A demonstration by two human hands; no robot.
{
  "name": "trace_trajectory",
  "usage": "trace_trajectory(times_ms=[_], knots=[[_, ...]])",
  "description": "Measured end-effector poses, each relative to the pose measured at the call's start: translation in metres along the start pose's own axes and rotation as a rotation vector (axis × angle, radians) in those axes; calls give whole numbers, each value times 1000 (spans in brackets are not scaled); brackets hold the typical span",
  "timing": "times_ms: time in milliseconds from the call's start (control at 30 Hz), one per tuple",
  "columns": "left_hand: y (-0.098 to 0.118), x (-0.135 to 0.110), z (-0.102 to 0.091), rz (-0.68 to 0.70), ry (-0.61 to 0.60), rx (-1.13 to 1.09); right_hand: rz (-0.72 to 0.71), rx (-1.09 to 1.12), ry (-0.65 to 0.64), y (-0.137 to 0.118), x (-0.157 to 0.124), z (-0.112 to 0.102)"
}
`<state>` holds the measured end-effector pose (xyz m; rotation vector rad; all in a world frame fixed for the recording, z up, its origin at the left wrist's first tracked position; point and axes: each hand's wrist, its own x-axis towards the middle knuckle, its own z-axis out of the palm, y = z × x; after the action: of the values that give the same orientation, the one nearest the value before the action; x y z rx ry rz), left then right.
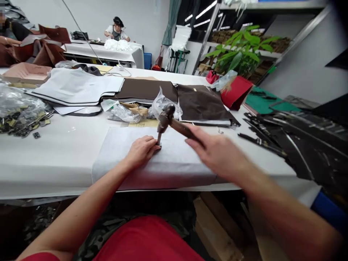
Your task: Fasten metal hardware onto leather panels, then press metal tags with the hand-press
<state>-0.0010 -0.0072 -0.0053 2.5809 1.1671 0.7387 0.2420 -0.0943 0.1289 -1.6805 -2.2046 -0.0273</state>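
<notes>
My right hand (217, 148), slightly blurred, is wrapped round the wooden handle of a hammer (170, 115). The hammer's head meets the top of a short upright metal punch (159, 138). Closed fingertips of my left hand (143, 149) pinch at the punch's foot, where a small dark piece shows; its exact shape is hard to make out. Under both lies a pale white-grey sheet (116, 152), draped over the table's front edge.
Left on the white table (67, 152) are bagged metal parts (24, 119). Behind the sheet lie plastic bags (125, 112) and stacked brown panels (201, 103). Dark strips (293, 141) cover the right end. A person (117, 30) sits at a far table; another is partly visible at left.
</notes>
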Motion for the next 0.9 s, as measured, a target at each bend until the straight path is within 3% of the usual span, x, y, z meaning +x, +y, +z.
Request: trace_trajectory(times_ms=[133,267,367,467,600,667,767,900], knots=[[-10,14,-4,-133,-2,-163,118,29,118,31,-12,-2],[-40,59,-15,-404,14,-325,444,-199,212,103,-38,31],[-56,89,-18,-491,59,-64,571,-389,184,155,-57,62],[-55,102,-11,-327,92,171,560,-461,216,186,-70,85],[-40,110,2,-42,-191,72,435,-433,353,191,-69,95],[-32,116,0,32,-243,-37,404,-299,416,183,-66,92],[-12,129,-20,147,-139,-251,540,25,519,167,-73,80],[24,161,-60,133,173,-411,792,606,712,137,-90,69]])
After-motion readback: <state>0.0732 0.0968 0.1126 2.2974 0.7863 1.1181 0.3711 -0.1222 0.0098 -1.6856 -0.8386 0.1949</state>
